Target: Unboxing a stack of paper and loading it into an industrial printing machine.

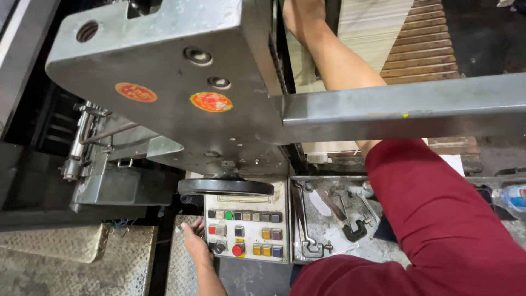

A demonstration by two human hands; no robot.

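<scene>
1. The control panel (246, 234), with coloured buttons, sits below the black handwheel (226, 187)
2. Left hand (194, 243) rests loosely open at the panel's left edge, fingers by the black knob (219, 248)
3. Right hand (303, 16) reaches up beside the paper stack (372, 24); its grip cannot be told

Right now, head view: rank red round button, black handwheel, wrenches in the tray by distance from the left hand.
From the left hand, at the control panel's left edge:
1. Red round button, just right of the hand.
2. Black handwheel, above the panel.
3. Wrenches, in the tray right of the panel.
</scene>
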